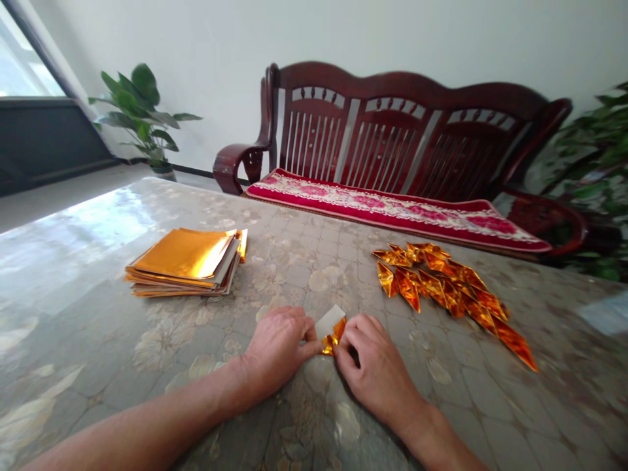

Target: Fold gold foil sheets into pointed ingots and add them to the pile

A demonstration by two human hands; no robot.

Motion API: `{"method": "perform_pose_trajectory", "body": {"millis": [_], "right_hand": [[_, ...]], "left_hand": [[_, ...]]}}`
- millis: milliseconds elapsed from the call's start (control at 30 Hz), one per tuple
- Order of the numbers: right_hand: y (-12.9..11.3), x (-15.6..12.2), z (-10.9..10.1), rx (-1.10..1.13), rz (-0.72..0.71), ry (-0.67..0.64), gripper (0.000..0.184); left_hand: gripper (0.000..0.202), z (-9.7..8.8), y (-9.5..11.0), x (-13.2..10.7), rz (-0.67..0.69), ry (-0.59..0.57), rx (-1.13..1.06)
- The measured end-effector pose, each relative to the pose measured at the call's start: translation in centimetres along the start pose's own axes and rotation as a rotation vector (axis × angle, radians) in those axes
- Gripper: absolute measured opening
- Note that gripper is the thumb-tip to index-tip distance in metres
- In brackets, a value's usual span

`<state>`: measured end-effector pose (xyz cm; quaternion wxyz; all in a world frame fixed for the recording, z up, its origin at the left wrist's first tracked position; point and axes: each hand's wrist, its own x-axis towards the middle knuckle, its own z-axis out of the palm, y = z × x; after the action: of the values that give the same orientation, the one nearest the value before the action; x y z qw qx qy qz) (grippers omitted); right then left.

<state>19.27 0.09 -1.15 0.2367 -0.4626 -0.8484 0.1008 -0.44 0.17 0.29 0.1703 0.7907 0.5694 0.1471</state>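
A sheet of gold foil paper (330, 324), partly folded, lies on the table between my two hands. Its pale back faces up at the far corner, and shiny gold shows along the near and right edges. My left hand (282, 340) has its thumb and fingers closed on the left side of the sheet. On the right side, my right hand (370, 353) pinches the gold edge with curled fingers. Parts of the paper are hidden under the fingers. Folded gold foil pieces (449, 284) lie in a loose cluster to the right, several of them pointed at the ends.
A stack of gold foil sheets (181, 258) sits at the left on the patterned table cover (161, 392). Beyond the table stands a dark red wooden bench (363, 137) with a red floral cushion (392, 206). Potted plants (140, 111) flank it. Something pale (608, 314) lies at the right edge.
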Motion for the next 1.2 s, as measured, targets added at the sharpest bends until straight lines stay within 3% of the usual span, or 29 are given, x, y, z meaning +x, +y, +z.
{"method": "perform_pose_trajectory", "body": {"millis": [633,800,1033,1200], "right_hand": [[-0.1,0.1,0.1,-0.029,-0.001,0.002,0.021],[0.0,0.1,0.2,-0.020,-0.005,0.006,0.019],[0.0,0.1,0.2,0.018,0.002,0.028,0.016],[-0.2,0.1,0.2,0.000,0.011,0.029,0.010]], "left_hand": [[0.015,0.3,0.2,-0.2,0.013,0.032,0.062],[0.013,0.3,0.2,-0.4,0.123,0.081,0.020],[0.010,0.9,0.2,-1.3,0.351,0.107,0.235],[0.011,1.1,0.6,-1.8,0.358,0.071,0.351]]}}
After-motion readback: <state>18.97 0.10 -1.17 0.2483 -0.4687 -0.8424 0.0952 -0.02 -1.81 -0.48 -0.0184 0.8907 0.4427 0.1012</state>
